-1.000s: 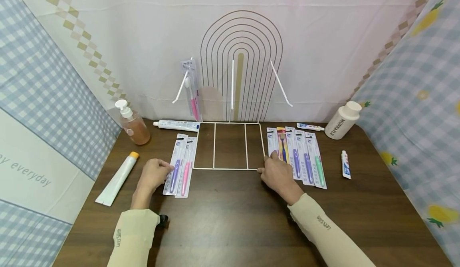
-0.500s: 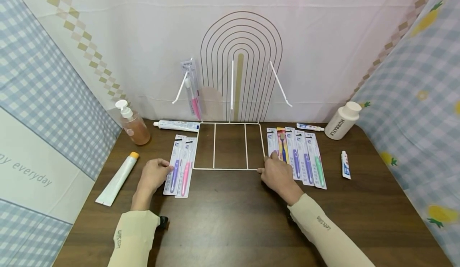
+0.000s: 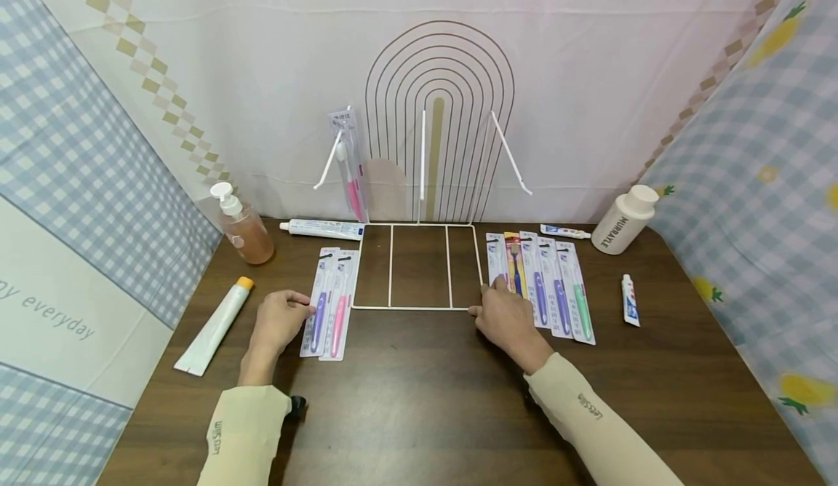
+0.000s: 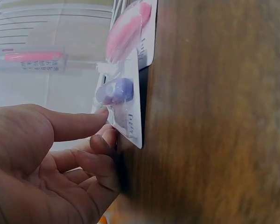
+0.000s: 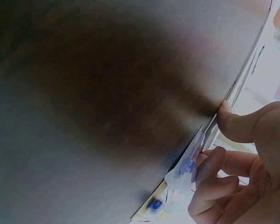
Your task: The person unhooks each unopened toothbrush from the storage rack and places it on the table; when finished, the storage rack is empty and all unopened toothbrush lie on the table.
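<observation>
My left hand (image 3: pixel 278 326) pinches the left edge of a packaged purple toothbrush (image 3: pixel 318 319), its thumb on the clear blister in the left wrist view. That pack's edge stands slightly up from the table and overlaps a packaged pink toothbrush (image 3: pixel 337 326). My right hand (image 3: pixel 507 319) grips the front right corner of a white wire rack (image 3: pixel 412 308), thumb at the front wire and index finger along the side wire. Its other fingers lie by a packaged toothbrush (image 3: pixel 495 253) whose lower part they hide. Another pink toothbrush pack (image 3: pixel 353 188) hangs on the rack's left hook.
Several toothbrush packs (image 3: pixel 560 304) lie in a row right of the rack. Around them are a white bottle (image 3: pixel 615 231) and small toothpaste tubes (image 3: pixel 630 300). Leftward stand a pump bottle (image 3: pixel 249 235), a yellow-capped tube (image 3: pixel 214 329) and a toothpaste tube (image 3: pixel 324 229) behind the packs.
My left hand has shifted the purple toothbrush pack slightly right and toward me, closer over the pink one. The right hand and the rack have stayed in place.
</observation>
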